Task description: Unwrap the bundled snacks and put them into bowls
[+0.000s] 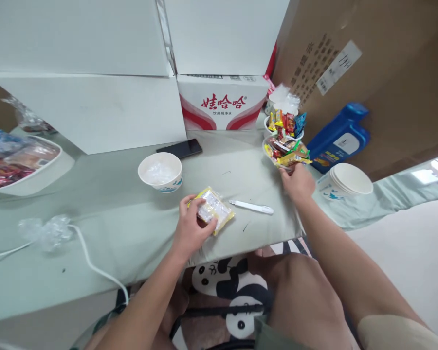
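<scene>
My left hand (pixel 194 224) is closed around a flat snack packet (pixel 216 212) with yellow edges and a clear, shiny face, resting at the table's near part. At the right, my right hand (pixel 298 183) reaches to the near side of a bowl (pixel 268 154) heaped with small colourful snack packets (pixel 286 148). Its fingers are bent together beside a yellow packet (pixel 294 159); whether they grip that packet or the bowl's rim is hidden. A white utility knife (pixel 251 207) lies between my hands. Left of the packet stands a paper bowl (pixel 170 184) with crumpled clear plastic (pixel 158 172) inside.
Behind the paper bowl lies a black phone (pixel 184 148). White cartons (pixel 222 104) and a brown box (pixel 354 92) wall the back. A blue bottle (pixel 339 138) and stacked paper bowls (pixel 345 182) stand right. A snack-filled basin (pixel 54 167) and white cable (pixel 89 257) are left.
</scene>
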A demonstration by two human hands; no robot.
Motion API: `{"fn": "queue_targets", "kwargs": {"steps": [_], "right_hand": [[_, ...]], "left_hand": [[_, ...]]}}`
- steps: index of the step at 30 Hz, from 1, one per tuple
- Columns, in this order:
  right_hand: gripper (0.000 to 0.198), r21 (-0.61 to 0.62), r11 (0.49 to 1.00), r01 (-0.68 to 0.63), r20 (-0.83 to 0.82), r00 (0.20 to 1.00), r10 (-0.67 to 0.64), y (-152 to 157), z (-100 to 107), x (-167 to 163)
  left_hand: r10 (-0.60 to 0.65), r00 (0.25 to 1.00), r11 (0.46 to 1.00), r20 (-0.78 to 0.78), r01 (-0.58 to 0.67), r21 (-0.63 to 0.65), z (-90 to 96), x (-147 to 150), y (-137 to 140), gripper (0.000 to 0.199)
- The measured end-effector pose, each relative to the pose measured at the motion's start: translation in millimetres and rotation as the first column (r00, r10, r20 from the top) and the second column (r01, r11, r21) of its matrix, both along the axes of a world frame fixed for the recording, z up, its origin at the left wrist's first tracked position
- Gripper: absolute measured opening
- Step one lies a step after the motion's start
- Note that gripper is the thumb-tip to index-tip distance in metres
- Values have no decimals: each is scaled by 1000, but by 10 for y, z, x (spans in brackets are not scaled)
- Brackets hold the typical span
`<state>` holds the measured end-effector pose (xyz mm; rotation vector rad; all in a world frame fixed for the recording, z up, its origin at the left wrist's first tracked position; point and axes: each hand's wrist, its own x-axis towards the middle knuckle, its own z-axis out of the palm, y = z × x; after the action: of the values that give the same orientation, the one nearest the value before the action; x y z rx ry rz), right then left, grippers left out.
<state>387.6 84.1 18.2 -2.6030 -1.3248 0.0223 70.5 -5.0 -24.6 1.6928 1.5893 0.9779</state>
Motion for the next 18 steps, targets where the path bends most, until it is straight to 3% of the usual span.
{"fn": "queue_targets", "kwargs": {"steps": [7, 18], "right_hand": [[47, -8, 995, 99, 3, 995, -99, 96, 61, 201], [41, 15, 998, 53, -39, 998, -53, 333, -7, 139]], "left_hand": [[-3, 1000, 1000, -19, 3, 18, 21, 3, -27, 45], [-4, 1000, 1000, -24, 4, -28, 50, 36, -6, 45]]}}
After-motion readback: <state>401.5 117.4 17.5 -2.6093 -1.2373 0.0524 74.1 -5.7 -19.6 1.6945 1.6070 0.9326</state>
